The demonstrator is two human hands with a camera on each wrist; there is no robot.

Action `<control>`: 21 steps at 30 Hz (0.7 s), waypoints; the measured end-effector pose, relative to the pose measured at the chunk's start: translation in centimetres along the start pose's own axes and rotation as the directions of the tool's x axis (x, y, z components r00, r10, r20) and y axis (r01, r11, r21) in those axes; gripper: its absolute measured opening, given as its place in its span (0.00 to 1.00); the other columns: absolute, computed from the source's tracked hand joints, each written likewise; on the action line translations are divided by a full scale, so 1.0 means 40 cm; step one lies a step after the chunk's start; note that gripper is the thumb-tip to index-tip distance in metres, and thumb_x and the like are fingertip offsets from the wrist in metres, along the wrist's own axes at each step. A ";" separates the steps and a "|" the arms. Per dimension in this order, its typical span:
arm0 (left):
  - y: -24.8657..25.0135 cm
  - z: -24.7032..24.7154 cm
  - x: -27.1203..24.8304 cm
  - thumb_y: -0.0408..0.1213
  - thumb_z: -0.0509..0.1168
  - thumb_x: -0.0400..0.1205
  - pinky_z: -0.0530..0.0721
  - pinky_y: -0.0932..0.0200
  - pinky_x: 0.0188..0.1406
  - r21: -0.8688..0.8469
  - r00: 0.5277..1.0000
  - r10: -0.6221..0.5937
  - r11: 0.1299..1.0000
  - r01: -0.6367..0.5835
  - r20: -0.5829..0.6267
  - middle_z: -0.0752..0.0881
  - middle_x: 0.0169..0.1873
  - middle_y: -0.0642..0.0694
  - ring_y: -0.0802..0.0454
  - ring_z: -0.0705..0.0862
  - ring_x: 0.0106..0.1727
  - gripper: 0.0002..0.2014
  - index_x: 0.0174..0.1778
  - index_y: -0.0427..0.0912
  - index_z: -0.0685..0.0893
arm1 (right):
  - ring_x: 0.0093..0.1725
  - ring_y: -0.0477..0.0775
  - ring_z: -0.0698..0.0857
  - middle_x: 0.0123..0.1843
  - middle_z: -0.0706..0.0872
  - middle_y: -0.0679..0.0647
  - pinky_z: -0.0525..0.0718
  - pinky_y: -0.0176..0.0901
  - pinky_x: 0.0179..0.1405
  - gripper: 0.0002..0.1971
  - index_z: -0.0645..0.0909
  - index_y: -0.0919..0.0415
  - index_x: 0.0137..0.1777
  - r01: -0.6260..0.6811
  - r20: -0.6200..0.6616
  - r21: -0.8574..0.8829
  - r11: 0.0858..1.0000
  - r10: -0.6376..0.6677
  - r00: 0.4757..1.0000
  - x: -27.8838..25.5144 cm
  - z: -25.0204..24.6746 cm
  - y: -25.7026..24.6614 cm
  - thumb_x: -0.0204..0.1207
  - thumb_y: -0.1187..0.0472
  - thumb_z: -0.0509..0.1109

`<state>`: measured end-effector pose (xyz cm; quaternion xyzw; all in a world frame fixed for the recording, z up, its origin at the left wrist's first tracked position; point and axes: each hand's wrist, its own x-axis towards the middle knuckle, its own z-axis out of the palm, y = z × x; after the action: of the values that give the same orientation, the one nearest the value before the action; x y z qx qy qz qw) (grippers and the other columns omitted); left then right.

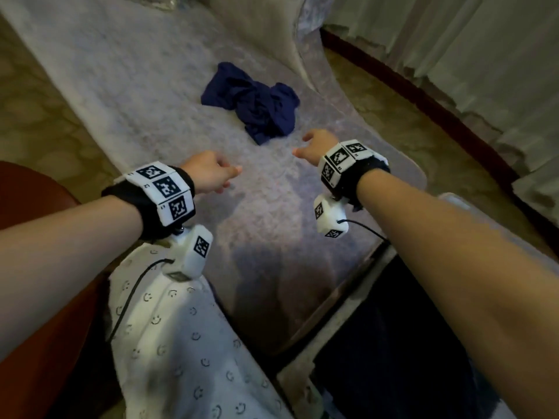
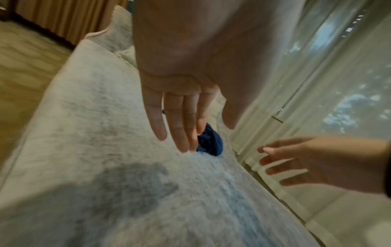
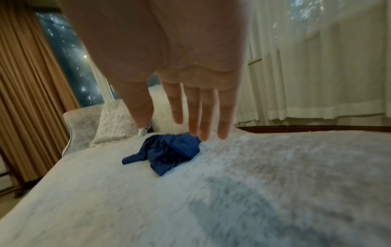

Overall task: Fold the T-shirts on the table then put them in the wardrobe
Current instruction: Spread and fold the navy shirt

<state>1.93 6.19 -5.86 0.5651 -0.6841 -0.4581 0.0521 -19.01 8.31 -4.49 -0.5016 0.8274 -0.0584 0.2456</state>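
both hands reach out, empty
the left hand point(image 1: 211, 173) and right hand point(image 1: 316, 143) hover with fingers loosely spread, short of the crumpled navy t-shirt point(image 1: 252, 102) lying on the pale fuzzy surface point(image 1: 136, 95).

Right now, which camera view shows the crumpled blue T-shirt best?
The head view: the blue T-shirt lies whole and unhidden on the grey cover. The right wrist view shows most of it beneath the fingertips; the left wrist view shows only a small part behind the fingers.
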 end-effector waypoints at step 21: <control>-0.135 -0.067 0.162 0.42 0.62 0.85 0.78 0.61 0.38 -0.196 1.000 -0.022 0.980 0.019 -0.017 0.85 0.37 0.46 0.53 0.83 0.36 0.11 0.44 0.39 0.83 | 0.39 0.61 0.80 0.42 0.79 0.61 0.77 0.49 0.41 0.08 0.73 0.67 0.38 0.083 0.032 -0.295 0.952 -0.077 0.997 0.361 0.214 -0.147 0.78 0.67 0.66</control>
<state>5.12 -0.34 -10.90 0.5687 -0.6293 -0.5184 0.1092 -15.75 -5.70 -14.97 -0.5664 0.8033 0.0613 0.1735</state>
